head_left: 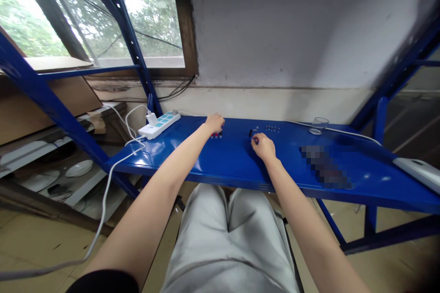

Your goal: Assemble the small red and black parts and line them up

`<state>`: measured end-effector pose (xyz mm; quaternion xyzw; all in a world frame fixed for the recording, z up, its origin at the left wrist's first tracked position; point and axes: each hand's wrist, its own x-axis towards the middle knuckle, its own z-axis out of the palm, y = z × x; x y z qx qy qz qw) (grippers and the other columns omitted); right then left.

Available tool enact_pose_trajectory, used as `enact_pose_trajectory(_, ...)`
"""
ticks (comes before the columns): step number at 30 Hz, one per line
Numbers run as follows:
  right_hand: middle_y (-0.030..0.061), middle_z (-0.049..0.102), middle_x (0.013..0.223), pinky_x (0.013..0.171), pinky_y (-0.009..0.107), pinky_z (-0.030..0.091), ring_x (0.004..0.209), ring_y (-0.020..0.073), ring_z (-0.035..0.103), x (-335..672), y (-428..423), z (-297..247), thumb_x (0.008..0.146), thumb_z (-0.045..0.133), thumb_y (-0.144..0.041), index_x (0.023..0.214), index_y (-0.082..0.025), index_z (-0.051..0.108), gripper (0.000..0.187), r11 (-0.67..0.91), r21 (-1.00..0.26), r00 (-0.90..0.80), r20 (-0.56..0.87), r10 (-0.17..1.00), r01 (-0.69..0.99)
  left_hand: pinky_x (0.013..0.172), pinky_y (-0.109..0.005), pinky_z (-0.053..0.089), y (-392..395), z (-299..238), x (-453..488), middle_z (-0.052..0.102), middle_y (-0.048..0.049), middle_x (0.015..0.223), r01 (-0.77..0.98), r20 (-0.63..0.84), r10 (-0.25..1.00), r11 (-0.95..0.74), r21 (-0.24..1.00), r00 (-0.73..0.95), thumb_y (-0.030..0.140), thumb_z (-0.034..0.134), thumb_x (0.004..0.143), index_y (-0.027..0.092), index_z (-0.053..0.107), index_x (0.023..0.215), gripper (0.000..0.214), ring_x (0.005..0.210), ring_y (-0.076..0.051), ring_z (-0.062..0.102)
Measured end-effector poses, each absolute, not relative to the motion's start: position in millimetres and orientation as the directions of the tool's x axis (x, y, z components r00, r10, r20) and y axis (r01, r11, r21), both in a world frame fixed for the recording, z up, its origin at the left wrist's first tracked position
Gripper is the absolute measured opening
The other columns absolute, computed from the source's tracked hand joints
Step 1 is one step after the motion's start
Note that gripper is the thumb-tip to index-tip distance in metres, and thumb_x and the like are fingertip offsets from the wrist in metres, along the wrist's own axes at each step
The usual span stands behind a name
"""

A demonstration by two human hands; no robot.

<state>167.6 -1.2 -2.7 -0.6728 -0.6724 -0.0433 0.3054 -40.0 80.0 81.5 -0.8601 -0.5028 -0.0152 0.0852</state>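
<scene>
The person's left hand (215, 123) rests on a blue metal tabletop (220, 162). Its fingers (220, 122) curl down over a small red and black thing (216, 135), but the hand hides most of it, so I cannot tell if they are gripping it. The right hand (263, 146) is on the same tabletop, a little to the right. Its fingers (253, 142) are bent and closed up, right by a small red bit (256, 139), and I cannot tell if they are holding it. A small black piece (251, 132) is just past those fingers. Past that is a short row of tiny dark dots (272, 128). To the left, a white power strip (159, 124) with blue switches lies at the corner of the tabletop, and a white plug (151, 118) sits in it. A white cord (106, 197) hangs down from there. To the right stands a clear glass cup (319, 125), near the back wall. Next to it, a long thing (325, 167) is blurred too much to see. A white object (415, 171) lies at the right edge. Grey shorts (230, 242) show under the tabletop, and a window (113, 13) is at the back on the left.
</scene>
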Motion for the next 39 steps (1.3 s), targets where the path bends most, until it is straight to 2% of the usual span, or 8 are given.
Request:
enact_pose_trajectory(9, 0.0106, 0.063, 0.106, 0.081, 0.036, 0.038, 0.099, 0.0233, 0.055, 173.7, 1.7, -4.3, 0.079, 0.044, -0.020, 0.100, -0.017, 0.064, 0.029, -0.070, -0.360, 0.223, 0.403, 0.888, 0.930, 0.096, -0.041, 0.029, 59.0, 60.4, -7.9, 0.049, -0.0117, 0.129, 0.717, 0.318, 0.677, -0.697, -0.013, 0.663, 0.023, 0.041, 0.086, 0.018, 0.042, 0.130, 0.043, 0.118, -0.026, 0.041)
enact_pose_trajectory(14, 0.0095, 0.061, 0.114, 0.088, 0.039, 0.037, 0.105, 0.0238, 0.053, 173.3, 1.9, -5.4, 0.078, 0.045, -0.019, 0.105, -0.018, 0.064, 0.033, -0.055, -0.377, 0.214, 0.395, 0.894, 0.924, 0.096, -0.046, 0.030, 51.1, 25.4, 22.0, 0.033, -0.0103, 0.142, 0.745, 0.227, 0.742, -0.661, 0.088, 0.631, 0.025, 0.038, 0.087, 0.026, 0.014, 0.143, 0.061, 0.122, -0.029, 0.037)
enact_pose_trajectory(18, 0.0090, 0.061, 0.116, 0.089, 0.040, 0.038, 0.106, 0.0241, 0.053, 173.6, 3.0, -7.2, 0.078, 0.044, -0.019, 0.107, -0.018, 0.064, 0.035, -0.048, -0.371, 0.202, 0.388, 0.899, 0.927, 0.096, -0.050, 0.030, 50.1, 5.3, 38.0, 0.029, -0.0104, 0.144, 0.785, 0.232, 0.796, -0.599, 0.158, 0.560, 0.025, 0.034, 0.088, 0.026, 0.004, 0.144, 0.063, 0.124, -0.030, 0.035)
enact_pose_trajectory(21, 0.0095, 0.060, 0.116, 0.090, 0.041, 0.037, 0.108, 0.0244, 0.052, 174.0, 4.3, -8.4, 0.078, 0.043, -0.019, 0.108, -0.019, 0.063, 0.036, -0.055, -0.363, 0.200, 0.374, 0.906, 0.930, 0.095, -0.050, 0.030, 52.0, -2.1, 45.6, 0.031, -0.0098, 0.143, 0.804, 0.246, 0.817, -0.567, 0.179, 0.521, 0.025, 0.032, 0.088, 0.027, 0.009, 0.143, 0.060, 0.123, -0.029, 0.035)
enact_pose_trajectory(24, 0.0100, 0.060, 0.117, 0.090, 0.041, 0.037, 0.109, 0.0245, 0.052, 173.8, 5.6, -9.2, 0.079, 0.043, -0.020, 0.110, -0.019, 0.062, 0.037, -0.063, -0.349, 0.193, 0.351, 0.916, 0.935, 0.093, -0.047, 0.032, 54.4, -2.4, 50.2, 0.045, -0.0103, 0.134, 0.805, 0.305, 0.806, -0.570, 0.167, 0.507, 0.023, 0.033, 0.088, 0.024, 0.028, 0.139, 0.050, 0.117, -0.027, 0.041)
enact_pose_trajectory(28, 0.0103, 0.056, 0.123, 0.093, 0.044, 0.035, 0.115, 0.0249, 0.047, 171.6, 6.7, -9.9, 0.083, 0.040, -0.023, 0.114, -0.022, 0.060, 0.037, -0.061, -0.333, 0.170, 0.309, 0.936, 0.941, 0.091, -0.041, 0.035, 54.5, 4.7, 51.5, 0.060, -0.0103, 0.107, 0.812, 0.444, 0.770, -0.566, 0.145, 0.458, 0.021, 0.042, 0.086, 0.017, 0.057, 0.109, 0.028, 0.104, -0.024, 0.049)
enact_pose_trajectory(31, 0.0106, 0.050, 0.130, 0.097, 0.049, 0.030, 0.121, 0.0254, 0.041, 168.5, 7.8, -10.4, 0.086, 0.037, -0.027, 0.119, -0.023, 0.056, 0.039, -0.065, -0.317, 0.157, 0.274, 0.949, 0.946, 0.089, -0.038, 0.037, 52.1, 8.7, 47.9, 0.063, -0.0093, 0.097, 0.810, 0.494, 0.766, -0.556, 0.187, 0.411, 0.020, 0.047, 0.084, 0.016, 0.062, 0.092, 0.018, 0.098, -0.023, 0.053)
enact_pose_trajectory(39, 0.0102, 0.044, 0.135, 0.100, 0.058, 0.021, 0.127, 0.0263, 0.032, 164.7, 16.1, -12.3, 0.091, 0.029, -0.034, 0.124, -0.023, 0.052, 0.042, -0.082, -0.305, 0.155, 0.222, 0.963, 0.949, 0.069, -0.025, 0.046, 40.4, -2.2, 26.9, 0.064, -0.0032, 0.076, 0.523, 0.519, 0.852, -0.475, 0.708, 0.071, 0.021, 0.057, 0.075, 0.017, 0.060, 0.084, 0.011, 0.070, -0.012, 0.058)
